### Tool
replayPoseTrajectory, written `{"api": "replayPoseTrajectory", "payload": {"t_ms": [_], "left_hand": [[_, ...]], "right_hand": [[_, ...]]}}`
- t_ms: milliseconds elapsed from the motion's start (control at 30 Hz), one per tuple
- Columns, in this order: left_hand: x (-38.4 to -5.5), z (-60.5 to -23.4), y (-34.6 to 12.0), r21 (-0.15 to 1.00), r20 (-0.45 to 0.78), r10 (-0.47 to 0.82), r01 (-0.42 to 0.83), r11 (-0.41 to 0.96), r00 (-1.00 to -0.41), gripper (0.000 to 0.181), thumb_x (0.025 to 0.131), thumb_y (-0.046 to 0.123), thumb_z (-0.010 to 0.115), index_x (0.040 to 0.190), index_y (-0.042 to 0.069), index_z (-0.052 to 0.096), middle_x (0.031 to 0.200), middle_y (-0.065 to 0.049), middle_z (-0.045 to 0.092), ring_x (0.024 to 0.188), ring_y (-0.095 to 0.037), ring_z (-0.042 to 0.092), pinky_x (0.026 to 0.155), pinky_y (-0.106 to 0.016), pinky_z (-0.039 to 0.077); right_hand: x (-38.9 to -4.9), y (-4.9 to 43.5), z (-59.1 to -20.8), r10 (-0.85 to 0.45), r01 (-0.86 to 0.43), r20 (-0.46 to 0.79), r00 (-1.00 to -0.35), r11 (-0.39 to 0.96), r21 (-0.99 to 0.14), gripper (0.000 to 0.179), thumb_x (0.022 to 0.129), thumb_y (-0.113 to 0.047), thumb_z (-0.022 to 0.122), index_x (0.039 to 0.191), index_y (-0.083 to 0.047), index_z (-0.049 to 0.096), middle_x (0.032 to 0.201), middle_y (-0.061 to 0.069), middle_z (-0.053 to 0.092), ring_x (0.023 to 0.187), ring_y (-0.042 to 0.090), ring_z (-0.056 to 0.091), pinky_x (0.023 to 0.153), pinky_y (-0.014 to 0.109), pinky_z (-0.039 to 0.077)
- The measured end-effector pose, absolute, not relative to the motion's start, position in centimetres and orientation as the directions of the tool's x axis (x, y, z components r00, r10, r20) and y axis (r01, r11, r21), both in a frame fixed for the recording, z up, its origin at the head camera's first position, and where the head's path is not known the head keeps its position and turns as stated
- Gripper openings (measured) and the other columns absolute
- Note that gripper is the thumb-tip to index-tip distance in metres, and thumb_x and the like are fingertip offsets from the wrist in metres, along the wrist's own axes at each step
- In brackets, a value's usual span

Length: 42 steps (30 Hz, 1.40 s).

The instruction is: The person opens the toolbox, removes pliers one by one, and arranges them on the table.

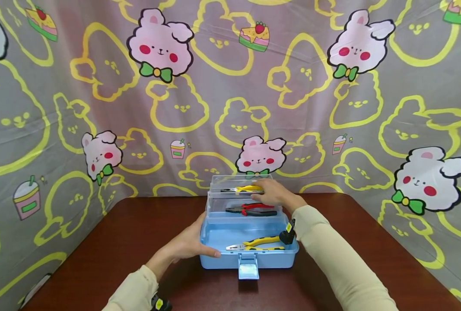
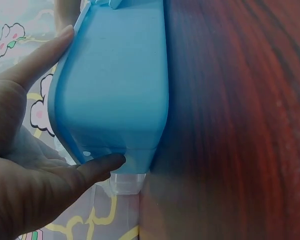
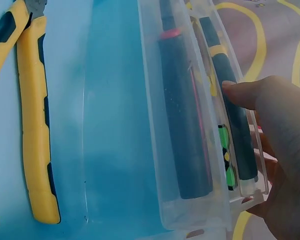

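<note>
A light blue toolbox (image 1: pixel 214 260) stands with two clear trays raised behind it. My left hand (image 1: pixel 187 242) rests against its left front corner, the thumb on the front rim and the fingers fairly straight along the side wall (image 2: pixel 110 90). At the upper tray (image 1: pixel 218 184), my right hand (image 1: pixel 273 193) grips the right end. Its thumb touches a dark handle (image 3: pixel 240 135) of the yellow pliers (image 1: pixel 249 188) lying there, with the fingers outside the tray wall. Red-and-black pliers (image 1: pixel 253 212) lie in the lower tray (image 1: pixel 217 216). Yellow-and-black pliers (image 1: pixel 262 242) lie in the box bottom.
The toolbox stands on a dark reddish-brown table (image 1: pixel 148 229). Its front latch (image 1: pixel 248 268) hangs down. Behind the table and at both sides hangs a grey cloth (image 1: pixel 222 129) with cartoon bunny prints.
</note>
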<state>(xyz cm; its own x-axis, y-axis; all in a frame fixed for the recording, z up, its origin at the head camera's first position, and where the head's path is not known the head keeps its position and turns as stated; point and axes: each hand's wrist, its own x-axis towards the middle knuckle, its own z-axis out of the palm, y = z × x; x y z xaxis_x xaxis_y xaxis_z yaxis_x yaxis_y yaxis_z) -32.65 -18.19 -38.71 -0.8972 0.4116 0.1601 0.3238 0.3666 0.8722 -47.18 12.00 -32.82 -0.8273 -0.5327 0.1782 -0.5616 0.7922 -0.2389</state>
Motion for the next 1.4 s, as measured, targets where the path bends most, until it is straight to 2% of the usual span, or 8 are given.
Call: {"api": "replayPoseTrajectory", "payload": {"t_ms": [167,433,600,700,833,1100,1233,1400], "left_hand": [[-32.5,-38.7,-18.1,0.865,0.157,0.408,0.325,0.383,-0.9,0.126,0.073,0.027,0.096,0.165,0.015,0.011,0.154,-0.019,0.04,0.128,-0.044,0.048,0.102,-0.063,0.044],[-32.5,-38.6,-18.0,0.87,0.164,0.423,0.333,0.364,-0.891,0.123,0.075,0.025,0.095,0.164,0.017,0.012,0.153,-0.021,0.04,0.127,-0.044,0.048,0.101,-0.063,0.045],[-32.7,-38.8,-18.2,0.867,0.165,0.426,0.337,0.367,-0.89,0.123,0.075,0.026,0.095,0.164,0.017,0.012,0.152,-0.02,0.04,0.128,-0.045,0.048,0.101,-0.063,0.045],[-32.7,-38.9,-18.3,0.863,0.162,0.418,0.334,0.379,-0.894,0.123,0.074,0.028,0.096,0.164,0.018,0.012,0.152,-0.019,0.041,0.128,-0.045,0.048,0.101,-0.063,0.045],[-32.8,-39.0,-18.4,0.861,0.161,0.412,0.331,0.385,-0.897,0.123,0.074,0.027,0.096,0.164,0.017,0.012,0.152,-0.02,0.04,0.128,-0.044,0.048,0.101,-0.063,0.044],[-32.7,-38.9,-18.4,0.862,0.167,0.421,0.339,0.378,-0.892,0.123,0.074,0.028,0.096,0.164,0.018,0.012,0.153,-0.019,0.04,0.129,-0.043,0.048,0.103,-0.061,0.043],[-32.6,-38.9,-18.4,0.862,0.165,0.416,0.336,0.38,-0.894,0.122,0.075,0.026,0.095,0.164,0.018,0.012,0.152,-0.018,0.041,0.129,-0.043,0.048,0.102,-0.061,0.044],[-32.6,-38.9,-18.4,0.869,0.159,0.405,0.322,0.377,-0.901,0.121,0.075,0.026,0.095,0.164,0.017,0.013,0.152,-0.019,0.041,0.127,-0.043,0.049,0.101,-0.061,0.045]], "right_hand": [[-47.1,12.0,-32.5,-0.536,-0.566,0.18,-0.825,0.786,-0.25,0.057,0.103,-0.036,0.063,0.15,-0.005,0.053,0.152,0.018,0.05,0.141,0.041,0.041,0.115,0.06,0.029],[-46.5,12.2,-32.6,-0.575,-0.628,0.258,-0.776,0.739,-0.242,0.042,0.103,-0.028,0.067,0.141,-0.009,0.065,0.141,0.015,0.06,0.135,0.039,0.048,0.11,0.06,0.037],[-46.4,11.9,-32.9,-0.591,-0.645,0.29,-0.753,0.748,-0.152,0.033,0.103,-0.025,0.068,0.13,-0.007,0.073,0.141,0.02,0.059,0.136,0.041,0.049,0.112,0.062,0.033],[-46.2,11.4,-33.1,-0.586,-0.636,0.309,-0.749,0.767,-0.087,0.029,0.102,-0.024,0.07,0.125,-0.007,0.076,0.141,0.017,0.06,0.131,0.041,0.053,0.107,0.063,0.038],[-45.8,10.6,-32.8,-0.562,-0.603,0.303,-0.77,0.796,-0.055,0.026,0.1,-0.022,0.072,0.122,-0.008,0.077,0.133,0.011,0.063,0.12,0.036,0.059,0.098,0.062,0.045],[-45.5,10.2,-32.3,-0.529,-0.566,0.253,-0.81,0.818,-0.104,0.027,0.101,-0.019,0.071,0.125,-0.009,0.075,0.124,0.008,0.062,0.112,0.03,0.06,0.094,0.059,0.046],[-45.6,10.0,-32.2,-0.509,-0.545,0.226,-0.83,0.826,-0.142,0.027,0.101,-0.018,0.07,0.126,-0.009,0.075,0.119,0.006,0.066,0.11,0.028,0.061,0.092,0.058,0.047],[-45.8,9.8,-32.0,-0.513,-0.543,0.19,-0.837,0.82,-0.18,0.028,0.102,-0.015,0.068,0.128,-0.007,0.073,0.121,0.006,0.071,0.115,0.03,0.062,0.098,0.064,0.043]]}}
